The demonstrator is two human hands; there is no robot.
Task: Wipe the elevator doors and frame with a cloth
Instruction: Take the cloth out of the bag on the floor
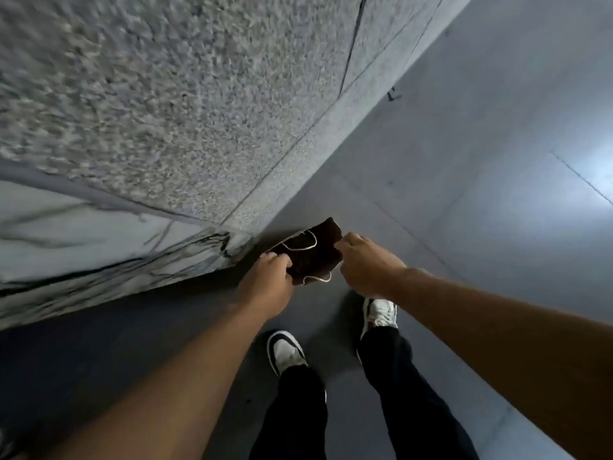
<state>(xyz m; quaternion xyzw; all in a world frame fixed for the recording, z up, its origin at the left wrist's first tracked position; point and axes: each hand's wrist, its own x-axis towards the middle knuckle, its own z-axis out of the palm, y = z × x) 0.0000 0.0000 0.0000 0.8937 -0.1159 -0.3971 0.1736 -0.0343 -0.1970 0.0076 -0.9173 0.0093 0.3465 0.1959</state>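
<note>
1. Grey smooth tiled floor (481, 161), dim, with a bright patch of glare at the far right; it fills the right and lower parts of the view.
2. Speckled grey granite wall panel (166, 94), blurred, rising at upper left, with dark seams between slabs.
3. Pale grey veined stone band (99, 254) below the granite, streaked with dark lines, meeting the floor at an angle. Whether this is elevator frame cannot be told; no elevator doors are in view.
4. Person's legs in dark trousers (298, 410), standing near the wall.
5. Two white and black sneakers (287, 350), apart on the floor.
6. Left hand (265, 287), fingers curled and pinching the near-left edge of the cloth.
7. Right hand (365, 263), fingers closed, pinching the right edge of the cloth.
8. Dark brown cloth with pale stitched edging (311, 257), held stretched between both hands, above the floor, just beside the base of the wall, not clearly touching any surface.
9. Progress, as judged: cloth being readied or refolded; no wiped surface can be confirmed, so the doors and frame appear left to do.
10. Obstructions: none seen on the floor; a small dark mark (393, 94) lies far off.
</note>
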